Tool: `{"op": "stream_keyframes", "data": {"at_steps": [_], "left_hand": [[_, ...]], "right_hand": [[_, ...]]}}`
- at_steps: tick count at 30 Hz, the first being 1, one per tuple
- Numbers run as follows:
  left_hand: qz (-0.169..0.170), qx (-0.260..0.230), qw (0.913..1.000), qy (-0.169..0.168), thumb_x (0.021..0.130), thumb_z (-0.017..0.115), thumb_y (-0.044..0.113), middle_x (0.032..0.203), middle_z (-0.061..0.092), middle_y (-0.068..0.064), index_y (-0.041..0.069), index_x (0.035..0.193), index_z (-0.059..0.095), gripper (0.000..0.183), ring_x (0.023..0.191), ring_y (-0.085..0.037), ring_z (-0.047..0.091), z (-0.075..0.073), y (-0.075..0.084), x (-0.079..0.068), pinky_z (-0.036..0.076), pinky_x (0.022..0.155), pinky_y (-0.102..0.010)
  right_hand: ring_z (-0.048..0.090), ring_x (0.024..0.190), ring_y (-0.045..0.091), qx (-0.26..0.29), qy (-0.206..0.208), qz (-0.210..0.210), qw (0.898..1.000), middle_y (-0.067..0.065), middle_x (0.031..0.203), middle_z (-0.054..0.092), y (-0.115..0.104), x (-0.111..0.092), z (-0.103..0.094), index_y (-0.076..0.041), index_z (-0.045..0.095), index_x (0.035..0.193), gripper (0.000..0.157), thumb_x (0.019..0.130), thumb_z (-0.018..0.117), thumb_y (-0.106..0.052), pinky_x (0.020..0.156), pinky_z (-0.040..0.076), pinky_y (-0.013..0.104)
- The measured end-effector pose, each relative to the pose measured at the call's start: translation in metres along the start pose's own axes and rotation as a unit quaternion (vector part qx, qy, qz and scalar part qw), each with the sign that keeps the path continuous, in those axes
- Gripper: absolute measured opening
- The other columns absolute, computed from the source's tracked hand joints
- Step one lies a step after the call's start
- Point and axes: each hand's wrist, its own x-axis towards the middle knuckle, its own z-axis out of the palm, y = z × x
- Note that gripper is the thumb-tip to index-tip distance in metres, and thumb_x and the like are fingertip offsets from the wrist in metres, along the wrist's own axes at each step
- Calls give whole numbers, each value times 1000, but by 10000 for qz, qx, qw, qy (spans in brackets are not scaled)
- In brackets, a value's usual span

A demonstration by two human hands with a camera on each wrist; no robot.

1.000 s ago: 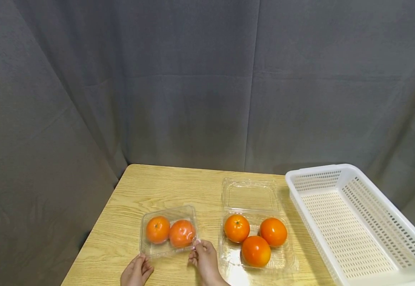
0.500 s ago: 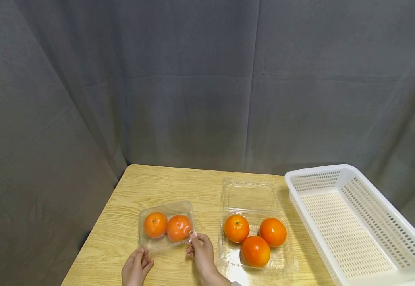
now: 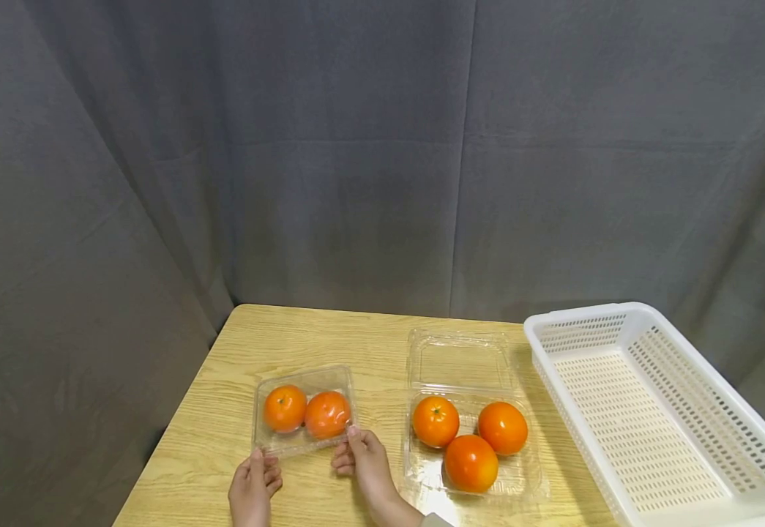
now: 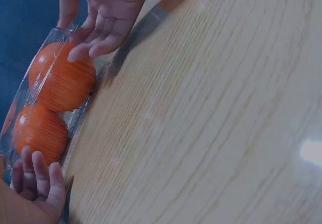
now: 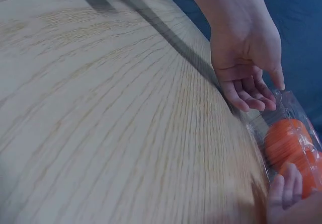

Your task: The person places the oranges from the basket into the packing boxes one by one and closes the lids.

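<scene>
A lidded clear plastic clamshell (image 3: pixel 301 444) with two round orange fruits (image 3: pixel 285 408) in it is in front of me, left of the table's middle. My left hand (image 3: pixel 252 489) holds its near left corner, thumb on top. At the near right corner my right hand (image 3: pixel 370 468) pinches the rim, the other fingers curled below the thumb. In the left wrist view the fruits (image 4: pixel 65 78) show through the plastic, between the left hand (image 4: pixel 37 194) and right hand (image 4: pixel 108 17). Whether the clamshell touches the table cannot be told.
A second clamshell (image 3: pixel 464 362), lid folded back, lies to the right with three orange fruits (image 3: pixel 471 462) in its base. Further right stands a white perforated basket (image 3: pixel 609 410). A grey curtain (image 3: pixel 356 183) hangs behind the wooden table (image 3: pixel 303 337).
The lidded clamshell has shifted away from me and a little to the left, with both hands still at its near corners. The second clamshell and the basket have stayed put.
</scene>
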Motion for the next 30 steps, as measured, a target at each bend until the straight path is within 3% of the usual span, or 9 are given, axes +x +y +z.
{"op": "stream_keyframes", "data": {"at_steps": [3,6,10,14,22,27,30], "left_hand": [[-122,-125,9996,-207,109,29,34,86,62,4,-18,130,39,57,70,-3,59,0,1,-4,55,63,-19],[-226,-203,9986,-439,110,27,27,85,62,6,-20,132,34,53,70,-1,59,1,2,-7,55,64,-18],[-329,104,9967,-740,109,30,20,85,63,7,-22,130,36,49,71,-1,59,5,2,-10,53,63,-18],[-307,409,9944,-922,106,36,14,88,67,3,-21,123,46,40,73,-5,60,12,0,-17,54,63,-21],[-244,679,9883,-1347,104,44,13,91,69,0,-17,116,59,35,77,-10,61,31,0,-28,54,66,-23],[-299,733,9857,-1487,103,50,18,90,69,0,-15,114,61,36,78,-11,61,45,0,-34,54,66,-23],[-263,692,9812,-1781,103,51,20,91,68,-1,-14,114,61,37,79,-12,60,57,0,-39,54,68,-25]], "right_hand": [[63,69,10,-388,-360,174,9984,5,86,66,-2,-3,-1,6,55,105,34,108,43,-25,66,57,26],[63,69,10,-783,-760,268,9937,4,84,66,-6,-8,-3,7,58,105,28,106,46,-18,65,56,26],[63,72,12,-1187,-1294,221,9842,5,84,66,-14,-13,-8,9,60,105,21,102,49,-9,67,55,27],[65,80,20,-1686,-1628,-40,9722,8,87,66,-28,-19,-15,8,61,106,21,102,51,-10,70,56,30],[66,88,28,-2348,-1720,-650,9545,5,90,68,-55,-28,-29,1,66,110,22,102,53,-15,82,57,44],[65,86,22,-2529,-1691,-831,9490,3,93,68,-65,-34,-39,-4,66,114,20,103,52,-14,81,57,42],[65,86,20,-2628,-1616,-984,9461,5,95,68,-73,-39,-46,-6,65,114,19,104,52,-15,81,56,37]]}}
